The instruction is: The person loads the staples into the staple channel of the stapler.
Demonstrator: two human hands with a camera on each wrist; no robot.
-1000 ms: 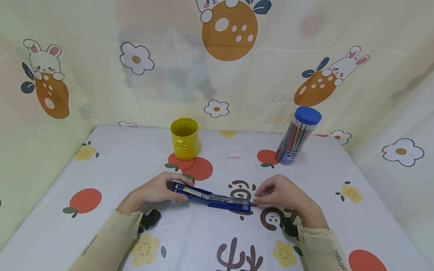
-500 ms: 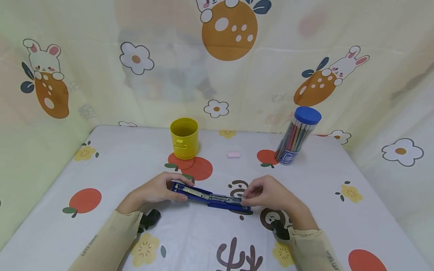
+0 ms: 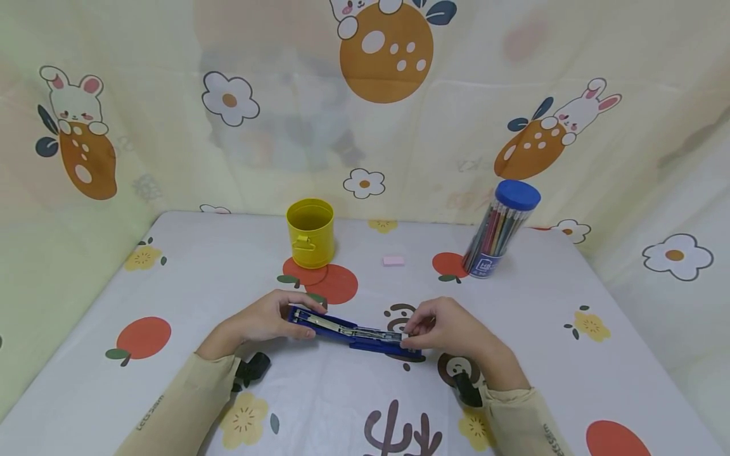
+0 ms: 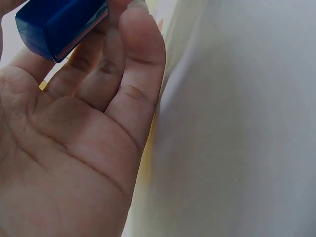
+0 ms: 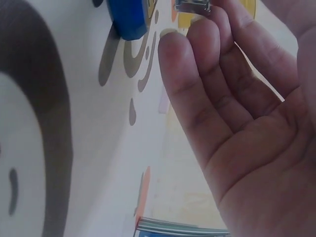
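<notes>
A long blue stapler (image 3: 325, 323) lies opened out, its metal inside facing up, in the middle of the table. The left hand (image 3: 274, 318) grips its left end between thumb and fingers; in the left wrist view the blue end (image 4: 59, 24) sits within the curled fingers. The right hand (image 3: 450, 326) is at the stapler's right end, thumb and fingertips pinching a small metallic piece (image 5: 193, 7), likely a strip of staples, over the open channel. The fingertips partly cover that end, so whether the piece touches the channel cannot be told.
A yellow cup (image 3: 310, 237) stands behind the stapler. A pink eraser (image 3: 393, 260) lies to the cup's right. Farther right, a clear pencil tub (image 3: 495, 234) with a blue lid stands near the back edge. A patterned curtain (image 3: 274, 145) hangs behind the table.
The right hand has moved left, from beyond the stapler's right end to over it, still pinching the small piece. The left hand and the stapler have stayed put.
</notes>
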